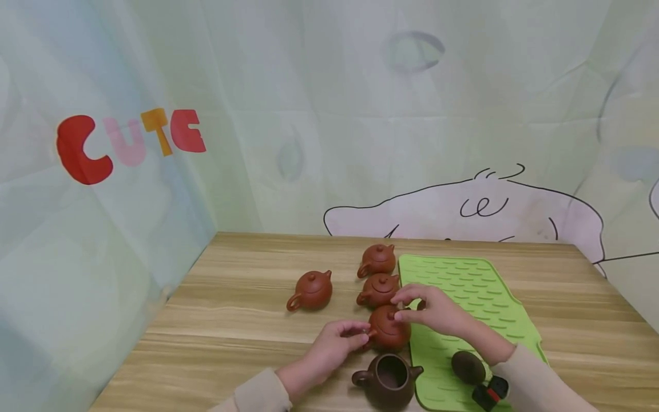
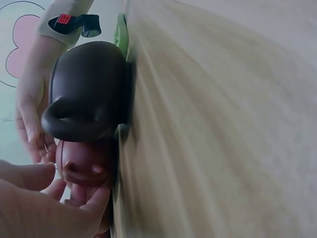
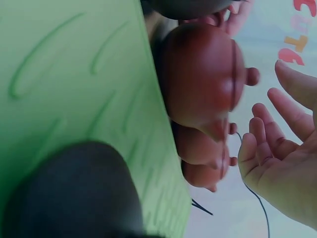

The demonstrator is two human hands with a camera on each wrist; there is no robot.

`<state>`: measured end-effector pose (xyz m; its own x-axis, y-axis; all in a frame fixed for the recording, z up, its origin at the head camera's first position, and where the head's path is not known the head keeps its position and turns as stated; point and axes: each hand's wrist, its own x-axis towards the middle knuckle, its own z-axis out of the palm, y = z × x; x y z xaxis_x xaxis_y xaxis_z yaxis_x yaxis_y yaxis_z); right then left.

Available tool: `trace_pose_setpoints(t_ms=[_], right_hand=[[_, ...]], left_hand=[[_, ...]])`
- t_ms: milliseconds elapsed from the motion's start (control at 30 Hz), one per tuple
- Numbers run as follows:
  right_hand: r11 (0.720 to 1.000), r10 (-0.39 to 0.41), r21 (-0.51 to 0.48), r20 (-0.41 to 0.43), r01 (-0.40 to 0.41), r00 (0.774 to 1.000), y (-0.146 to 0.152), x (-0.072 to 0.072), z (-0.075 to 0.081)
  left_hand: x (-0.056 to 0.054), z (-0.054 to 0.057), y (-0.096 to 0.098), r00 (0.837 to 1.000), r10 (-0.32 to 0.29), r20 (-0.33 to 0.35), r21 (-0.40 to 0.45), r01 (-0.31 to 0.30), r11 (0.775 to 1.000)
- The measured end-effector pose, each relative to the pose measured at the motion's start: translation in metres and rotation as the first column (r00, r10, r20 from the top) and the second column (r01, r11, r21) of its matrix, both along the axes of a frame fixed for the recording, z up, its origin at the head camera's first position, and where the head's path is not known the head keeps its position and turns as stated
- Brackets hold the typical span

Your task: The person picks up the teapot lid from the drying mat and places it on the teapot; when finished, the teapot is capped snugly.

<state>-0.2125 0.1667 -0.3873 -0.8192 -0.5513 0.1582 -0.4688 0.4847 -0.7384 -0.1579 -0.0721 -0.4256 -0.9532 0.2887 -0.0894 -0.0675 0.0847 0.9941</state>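
A reddish-brown lidded teapot [image 1: 387, 332] stands between my two hands. My left hand [image 1: 333, 348] grips its handle, fingers and thumb curled about the loop in the left wrist view. Over the lid knob hovers my right hand [image 1: 435, 309], its fingers spread and apart from the pot in the right wrist view. Nearer me, a dark brown teapot [image 1: 395, 392] stands without a lid, its handle to the left and spout to the right. Behind the gripped pot, two more reddish teapots, a middle one [image 1: 380, 290] and a far one [image 1: 378, 260], continue the row.
Left of the row stands another reddish teapot [image 1: 312, 290]. A green ridged mat [image 1: 463, 280] lies along the right side of the row. A dark rounded piece [image 1: 467, 367] shows over the mat by my right wrist. Patterned cloth [image 1: 288, 114] hangs behind the wooden table [image 1: 231, 320].
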Motion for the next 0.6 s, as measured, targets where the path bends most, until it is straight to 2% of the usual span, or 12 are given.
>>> trace_pose_setpoints(t_ms=[267,467,600], right_hand=[[1.000,-0.023,-0.018,-0.030,0.023,0.999,0.024,0.017,0.010],[0.998,-0.051,-0.041,-0.040,0.050,0.998,0.042,0.034,0.012],[0.997,-0.065,-0.039,-0.075,0.062,0.995,0.056,0.045,0.010]], left_hand=[[0.003,0.009,-0.010,1.000,0.017,0.000,-0.060,-0.017,0.998],[0.010,0.013,-0.014,1.000,-0.016,0.000,-0.050,0.016,0.999],[0.015,0.013,-0.015,1.000,-0.028,0.003,-0.041,0.028,0.999]])
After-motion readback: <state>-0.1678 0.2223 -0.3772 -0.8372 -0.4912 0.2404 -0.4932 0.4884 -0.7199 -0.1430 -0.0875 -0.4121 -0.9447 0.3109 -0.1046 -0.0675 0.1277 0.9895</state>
